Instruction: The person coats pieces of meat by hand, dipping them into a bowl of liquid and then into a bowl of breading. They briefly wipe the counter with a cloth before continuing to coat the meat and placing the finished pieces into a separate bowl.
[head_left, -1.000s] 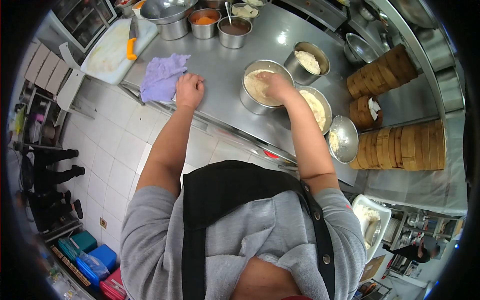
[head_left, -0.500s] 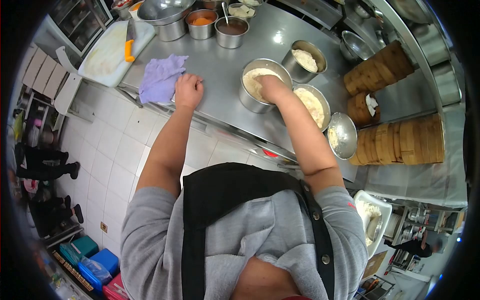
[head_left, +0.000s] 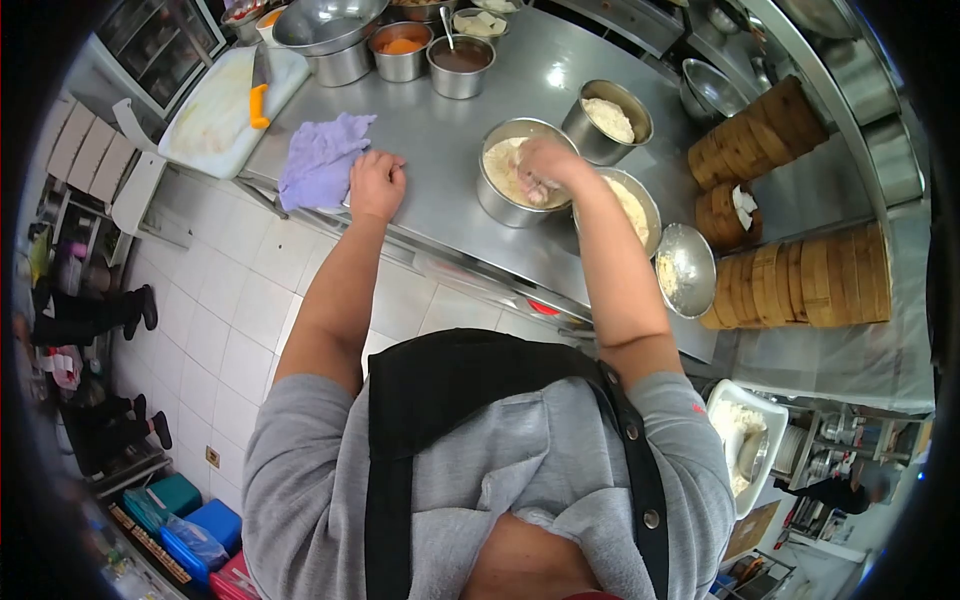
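My right hand [head_left: 547, 168] is over a round steel pot [head_left: 510, 211] with a pale, floury mixture [head_left: 503, 165] in it. Its fingers curl downward inside the rim, slightly blurred, with pale bits on them; what they hold is hidden. My left hand [head_left: 378, 184] rests on the front edge of the steel table [head_left: 430, 185], its fingers folded in a loose fist. Just beside it lies a crumpled purple cloth [head_left: 322, 160]. Close to my right forearm are a bowl of pale crumbs [head_left: 636, 212] and a deeper pot of white shreds [head_left: 607, 118].
A white cutting board [head_left: 215, 115] bears a knife with an orange handle [head_left: 259, 105]. Pots of orange filling [head_left: 402, 46] and brown sauce [head_left: 460, 60] stand at the back. On the right are bamboo steamers [head_left: 800, 280] and a steel bowl [head_left: 686, 272]. People's legs [head_left: 95, 315] show at far left.
My right hand has risen out of the mixture, and its curled fingers now show above it. The left hand has stayed at the table edge.
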